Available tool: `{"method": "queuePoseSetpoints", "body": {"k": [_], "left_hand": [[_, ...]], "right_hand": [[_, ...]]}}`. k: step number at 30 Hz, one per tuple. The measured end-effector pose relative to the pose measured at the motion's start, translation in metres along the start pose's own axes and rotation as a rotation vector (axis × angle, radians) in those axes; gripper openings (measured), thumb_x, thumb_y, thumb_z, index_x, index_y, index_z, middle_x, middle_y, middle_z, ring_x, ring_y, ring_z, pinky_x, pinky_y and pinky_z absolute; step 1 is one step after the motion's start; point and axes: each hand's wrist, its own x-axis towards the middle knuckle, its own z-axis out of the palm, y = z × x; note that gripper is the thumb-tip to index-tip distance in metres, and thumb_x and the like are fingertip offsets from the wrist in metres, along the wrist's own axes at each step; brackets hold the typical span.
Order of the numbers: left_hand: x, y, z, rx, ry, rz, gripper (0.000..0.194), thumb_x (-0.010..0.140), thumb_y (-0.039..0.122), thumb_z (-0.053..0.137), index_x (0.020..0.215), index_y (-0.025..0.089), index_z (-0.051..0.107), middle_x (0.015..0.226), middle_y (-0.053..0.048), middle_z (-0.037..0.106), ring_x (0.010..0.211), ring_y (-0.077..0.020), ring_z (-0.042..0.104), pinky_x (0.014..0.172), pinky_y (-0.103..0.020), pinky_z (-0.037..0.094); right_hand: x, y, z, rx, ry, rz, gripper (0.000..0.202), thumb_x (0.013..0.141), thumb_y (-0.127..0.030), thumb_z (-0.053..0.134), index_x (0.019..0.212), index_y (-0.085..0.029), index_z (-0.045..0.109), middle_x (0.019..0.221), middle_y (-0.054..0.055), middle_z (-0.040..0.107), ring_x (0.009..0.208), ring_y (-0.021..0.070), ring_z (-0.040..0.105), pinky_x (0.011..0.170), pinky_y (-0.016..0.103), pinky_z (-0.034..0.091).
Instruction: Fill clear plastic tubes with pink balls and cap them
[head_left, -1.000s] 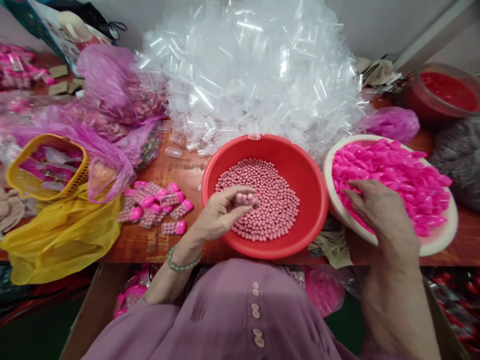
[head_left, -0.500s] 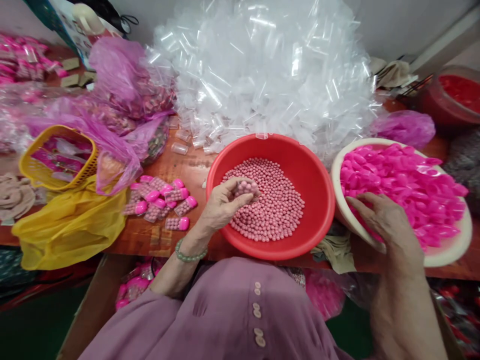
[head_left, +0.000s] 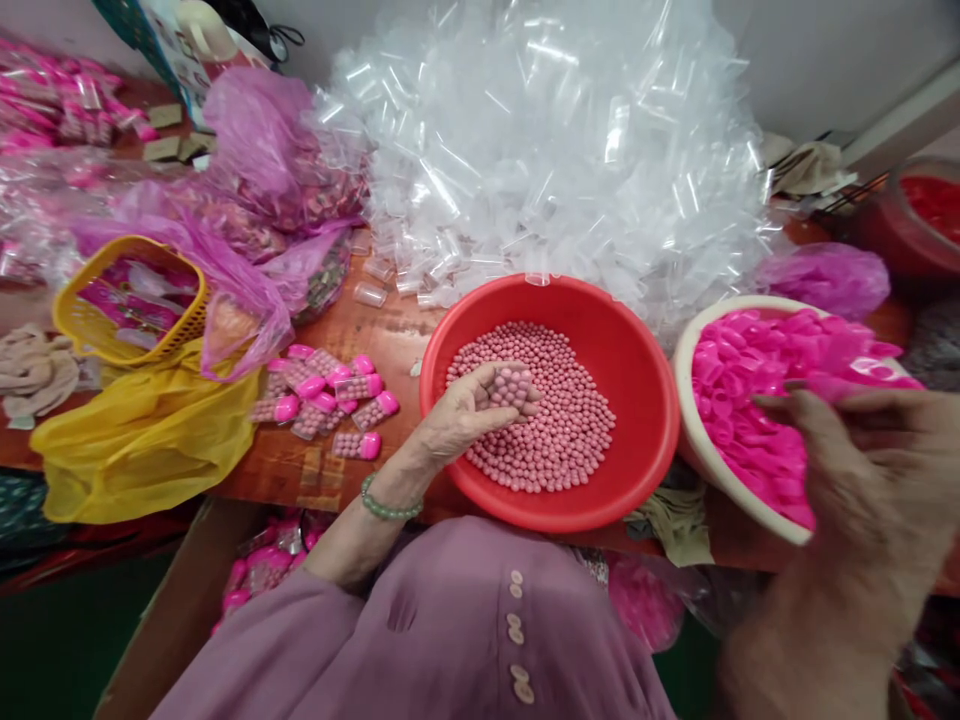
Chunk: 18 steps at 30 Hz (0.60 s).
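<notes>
your right hand (head_left: 881, 480) has lifted and swung rightward over the cream basin (head_left: 683, 370) of pink caps (head_left: 750, 350), too blurred to tell its grip, while your left hand (head_left: 469, 410) holds a clear tube (head_left: 511, 388) of pink beads (head_left: 510, 384) over the red basin (head_left: 641, 370), seemingly filled but uncapped.

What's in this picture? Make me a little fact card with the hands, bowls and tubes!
Left hand: holds what looks like a clear tube of pink beads, over the red bowl
Right hand: at the cream bowl; blurred, so can't tell if it holds anything
Red bowl: loose beads
Cream bowl: bright pink caps
Tube heap: clear, behind the bowls
Capped tubes: grouped left of the red bowl
</notes>
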Motion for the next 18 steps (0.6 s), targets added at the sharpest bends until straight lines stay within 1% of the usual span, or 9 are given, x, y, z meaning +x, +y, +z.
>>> {"method": "queuePoseSetpoints", "body": {"k": [1, 3, 4, 5, 7, 10, 13, 15, 18], "left_hand": [[0.0, 0.0, 0.001, -0.004, 0.006, -0.006, 0.05, 0.069, 0.021, 0.08, 0.115, 0.016, 0.059, 0.105, -0.01, 0.071, 0.094, -0.0204, 0.071, 0.091, -0.037, 0.057], [-0.001, 0.0, 0.003, -0.012, 0.024, -0.024, 0.052, 0.068, 0.022, 0.082, 0.113, 0.016, 0.059, 0.104, -0.01, 0.071, 0.094, -0.0203, 0.071, 0.092, -0.037, 0.056], [-0.001, 0.0, 0.003, -0.014, 0.038, -0.033, 0.052, 0.066, 0.023, 0.083, 0.112, 0.016, 0.059, 0.103, -0.009, 0.071, 0.093, -0.0196, 0.071, 0.092, -0.036, 0.055], [-0.002, 0.001, 0.003, -0.013, 0.052, -0.042, 0.053, 0.066, 0.024, 0.084, 0.111, 0.016, 0.059, 0.102, -0.008, 0.072, 0.092, -0.0188, 0.071, 0.092, -0.035, 0.055], [-0.001, 0.001, 0.003, -0.012, 0.082, -0.047, 0.052, 0.065, 0.028, 0.085, 0.108, 0.015, 0.059, 0.099, -0.007, 0.072, 0.088, -0.0166, 0.071, 0.088, -0.032, 0.054], [0.001, 0.002, 0.0, -0.058, 0.136, -0.028, 0.049, 0.067, 0.045, 0.083, 0.098, 0.014, 0.061, 0.088, -0.004, 0.07, 0.076, -0.0134, 0.068, 0.075, -0.027, 0.054], [0.006, 0.003, -0.001, -0.106, 0.213, 0.025, 0.054, 0.065, 0.058, 0.081, 0.087, 0.013, 0.06, 0.075, -0.001, 0.065, 0.064, -0.0095, 0.062, 0.064, -0.022, 0.05], [0.008, 0.003, 0.0, -0.088, 0.255, 0.058, 0.052, 0.063, 0.054, 0.083, 0.085, 0.013, 0.059, 0.073, 0.002, 0.06, 0.062, -0.0063, 0.057, 0.061, -0.019, 0.047], [0.008, 0.003, 0.003, -0.044, 0.291, 0.071, 0.048, 0.058, 0.036, 0.089, 0.088, 0.013, 0.06, 0.074, 0.005, 0.057, 0.065, -0.0041, 0.054, 0.064, -0.017, 0.044]], "right_hand": [[-0.008, -0.019, 0.008, 0.19, -0.004, 0.009, 0.032, 0.073, -0.042, 0.078, 0.091, -0.026, 0.057, 0.076, 0.009, 0.066, 0.071, 0.0261, 0.07, 0.059, 0.039, 0.053], [-0.026, -0.053, 0.028, 0.541, -0.297, 0.006, 0.043, 0.074, -0.04, 0.078, 0.109, -0.028, 0.056, 0.084, 0.004, 0.071, 0.071, 0.0219, 0.071, 0.068, 0.039, 0.058], [-0.034, -0.065, 0.039, 0.63, -0.454, -0.007, 0.045, 0.077, -0.04, 0.076, 0.115, -0.028, 0.055, 0.088, 0.004, 0.072, 0.077, 0.021, 0.072, 0.076, 0.04, 0.059], [-0.042, -0.075, 0.049, 0.68, -0.582, -0.036, 0.04, 0.081, -0.039, 0.071, 0.116, -0.026, 0.057, 0.092, 0.004, 0.073, 0.083, 0.0203, 0.072, 0.081, 0.04, 0.059], [-0.054, -0.086, 0.067, 0.716, -0.717, -0.098, 0.03, 0.088, -0.036, 0.065, 0.115, -0.024, 0.06, 0.099, 0.005, 0.073, 0.092, 0.0187, 0.07, 0.086, 0.038, 0.057], [-0.063, -0.088, 0.083, 0.688, -0.739, -0.238, 0.024, 0.09, -0.03, 0.063, 0.113, -0.023, 0.064, 0.105, 0.006, 0.071, 0.096, 0.0175, 0.067, 0.087, 0.035, 0.056], [-0.064, -0.086, 0.086, 0.577, -0.709, -0.443, 0.021, 0.089, -0.023, 0.065, 0.11, -0.023, 0.067, 0.105, 0.006, 0.067, 0.098, 0.0176, 0.064, 0.086, 0.033, 0.054], [-0.063, -0.086, 0.084, 0.513, -0.726, -0.549, 0.023, 0.09, -0.019, 0.064, 0.112, -0.023, 0.067, 0.101, 0.005, 0.066, 0.095, 0.0166, 0.063, 0.084, 0.032, 0.053], [-0.062, -0.088, 0.079, 0.459, -0.732, -0.647, 0.026, 0.09, -0.017, 0.063, 0.115, -0.023, 0.066, 0.098, 0.005, 0.067, 0.092, 0.0161, 0.063, 0.083, 0.031, 0.052]]}}
